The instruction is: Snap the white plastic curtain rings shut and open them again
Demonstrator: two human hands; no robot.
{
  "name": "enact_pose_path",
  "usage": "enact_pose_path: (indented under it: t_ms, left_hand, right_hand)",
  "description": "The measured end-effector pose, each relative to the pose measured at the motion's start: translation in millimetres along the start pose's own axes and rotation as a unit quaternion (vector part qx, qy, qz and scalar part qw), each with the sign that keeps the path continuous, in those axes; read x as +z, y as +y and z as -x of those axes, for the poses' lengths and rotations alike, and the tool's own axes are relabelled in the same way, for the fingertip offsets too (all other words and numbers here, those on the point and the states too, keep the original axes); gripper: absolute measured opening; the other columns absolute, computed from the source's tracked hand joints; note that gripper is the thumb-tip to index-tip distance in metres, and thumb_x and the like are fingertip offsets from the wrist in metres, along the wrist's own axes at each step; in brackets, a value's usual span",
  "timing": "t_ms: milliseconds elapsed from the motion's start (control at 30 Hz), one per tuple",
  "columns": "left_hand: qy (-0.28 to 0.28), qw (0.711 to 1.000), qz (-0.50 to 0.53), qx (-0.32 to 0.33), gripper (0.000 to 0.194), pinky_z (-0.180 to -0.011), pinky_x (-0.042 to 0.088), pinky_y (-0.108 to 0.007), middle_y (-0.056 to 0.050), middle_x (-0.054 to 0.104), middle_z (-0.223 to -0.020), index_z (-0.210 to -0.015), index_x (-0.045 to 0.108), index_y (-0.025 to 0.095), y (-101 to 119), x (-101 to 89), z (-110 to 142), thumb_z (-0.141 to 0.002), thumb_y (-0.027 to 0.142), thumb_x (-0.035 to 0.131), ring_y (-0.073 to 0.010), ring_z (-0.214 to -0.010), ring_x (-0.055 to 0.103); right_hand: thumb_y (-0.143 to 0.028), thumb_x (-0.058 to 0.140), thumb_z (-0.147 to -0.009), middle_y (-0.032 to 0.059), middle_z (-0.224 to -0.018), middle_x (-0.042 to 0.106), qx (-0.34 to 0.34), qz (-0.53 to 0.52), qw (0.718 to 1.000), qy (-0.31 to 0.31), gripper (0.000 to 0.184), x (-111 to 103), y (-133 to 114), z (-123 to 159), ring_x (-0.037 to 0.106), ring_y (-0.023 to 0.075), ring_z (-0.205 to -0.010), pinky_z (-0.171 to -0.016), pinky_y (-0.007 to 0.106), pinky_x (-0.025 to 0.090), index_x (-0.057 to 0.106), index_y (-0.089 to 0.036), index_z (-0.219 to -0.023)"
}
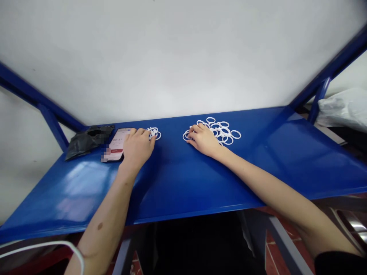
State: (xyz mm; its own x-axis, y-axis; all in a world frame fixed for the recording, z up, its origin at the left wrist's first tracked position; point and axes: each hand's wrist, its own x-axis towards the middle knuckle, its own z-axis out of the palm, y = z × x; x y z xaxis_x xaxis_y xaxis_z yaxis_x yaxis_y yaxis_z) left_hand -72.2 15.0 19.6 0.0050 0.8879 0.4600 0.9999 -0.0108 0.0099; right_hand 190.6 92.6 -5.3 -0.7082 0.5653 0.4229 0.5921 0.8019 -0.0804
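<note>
Several white rings point(235, 134) lie loosely overlapped on the blue table, right of its middle. My right hand point(203, 139) rests over the left side of this pile, fingers bent and apart, touching the rings near its fingertips. To the left sits a smaller cluster of white pieces point(155, 133), at least one of them ring-shaped. My left hand point(138, 148) lies beside that cluster, palm down, with thumb and index finger apart at its edge. Part of the cluster is hidden behind the fingers.
A phone point(117, 144) with a lit screen lies left of my left hand, partly covered by it. Beyond it is a black plastic bag point(83, 143). The blue table point(177, 183) meets a pale wall. A clear plastic bag point(344, 109) is at far right; a white cable point(57, 243) crosses lower left.
</note>
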Motion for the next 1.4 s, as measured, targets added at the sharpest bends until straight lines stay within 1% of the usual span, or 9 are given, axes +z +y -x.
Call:
enact_pose_path:
  t_ms: [167,267,333,500,933,1033,1133,1233,1400]
  left_hand:
    - [0.033,0.991,0.089,0.095,0.023,-0.095,0.047,-0.043,-0.01,0.071,-0.112,-0.11,0.068,0.019,26,1.3,3,-0.1,0.03,0.052,-0.0283,-0.107,0.061]
    - [-0.023,0.96,0.179,0.214,0.023,-0.101,0.046,-0.037,-0.006,0.068,-0.125,-0.121,0.063,0.021,43,7.7,8,-0.1,0.025,0.052,-0.0221,-0.112,0.061]
    - [-0.074,0.947,0.195,0.246,0.019,-0.097,0.047,-0.036,-0.005,0.068,-0.124,-0.117,0.062,0.021,50,11.3,10,-0.1,0.023,0.054,-0.0211,-0.109,0.062]
    - [-0.148,0.948,0.151,0.238,0.005,-0.08,0.045,-0.036,-0.002,0.071,-0.095,-0.094,0.061,0.021,50,14.9,7,-0.097,0.02,0.057,-0.0219,-0.089,0.06]
    - [-0.115,0.947,0.122,0.274,0.01,-0.077,0.041,-0.035,-0.004,0.067,-0.096,-0.097,0.062,0.019,51,18.3,7,-0.1,0.027,0.056,-0.0218,-0.09,0.058]
    - [-0.101,0.948,0.102,0.282,0.012,-0.077,0.041,-0.035,-0.006,0.068,-0.097,-0.096,0.065,0.018,52,20.2,6,-0.1,0.024,0.055,-0.0215,-0.089,0.059]
    - [-0.088,0.951,0.094,0.28,0.013,-0.076,0.042,-0.035,-0.006,0.068,-0.095,-0.096,0.066,0.019,52,21.9,7,-0.1,0.025,0.055,-0.0215,-0.087,0.06]
    - [-0.083,0.955,0.108,0.262,0.014,-0.075,0.043,-0.035,-0.005,0.069,-0.094,-0.094,0.067,0.019,50,21.4,6,-0.1,0.026,0.056,-0.0215,-0.087,0.061]
    - [-0.049,0.966,0.114,0.225,0.017,-0.079,0.046,-0.035,-0.006,0.072,-0.098,-0.095,0.069,0.02,39,16.3,3,-0.1,0.028,0.054,-0.022,-0.09,0.062]
  right_hand:
    - [-0.021,0.051,-0.102,0.0106,-0.095,0.067,-0.053,-0.036,0.998,-0.029,0.024,-3,-3,2,0.048,0.0234,-0.088,-0.084,0.038,0.042,0.073,-0.014,-0.093]
    - [-0.019,0.048,-0.102,0.01,-0.096,0.067,-0.098,-0.07,0.991,-0.055,0.024,-6,-6,6,0.047,0.0225,-0.087,-0.082,0.037,0.043,0.071,-0.015,-0.094]
    - [-0.016,0.045,-0.103,0.0097,-0.099,0.066,-0.12,-0.107,0.984,-0.073,0.023,-7,-7,8,0.049,0.0218,-0.088,-0.083,0.036,0.045,0.068,-0.015,-0.097]
    - [-0.016,0.041,-0.104,0.0103,-0.104,0.064,-0.139,-0.16,0.974,-0.077,0.022,-8,-13,11,0.053,0.021,-0.092,-0.088,0.035,0.049,0.063,-0.014,-0.105]
    - [-0.024,0.049,-0.103,0.0097,-0.096,0.065,-0.124,-0.142,0.981,-0.044,0.018,1,-16,10,0.056,0.0225,-0.089,-0.084,0.038,0.052,0.063,-0.015,-0.097]
    - [-0.033,0.051,-0.103,0.014,-0.114,0.064,-0.089,-0.147,0.985,0.016,0.025,-3,-14,11,0.059,0.025,-0.105,-0.093,0.042,0.051,0.062,-0.014,-0.114]
    - [-0.044,0.051,-0.101,0.0195,-0.128,0.061,-0.002,-0.064,0.995,0.072,0.045,-6,-7,10,0.053,0.0323,-0.119,-0.101,0.051,0.046,0.058,-0.011,-0.131]
    - [-0.049,0.05,-0.101,0.0194,-0.121,0.066,0.037,0.017,0.998,0.046,0.048,-5,2,10,0.048,0.0371,-0.123,-0.103,0.055,0.041,0.066,-0.011,-0.125]
    - [-0.048,0.046,-0.103,0.013,-0.119,0.068,-0.051,-0.001,0.999,-0.009,0.044,-5,-2,12,0.048,0.0331,-0.12,-0.101,0.05,0.042,0.07,-0.016,-0.122]
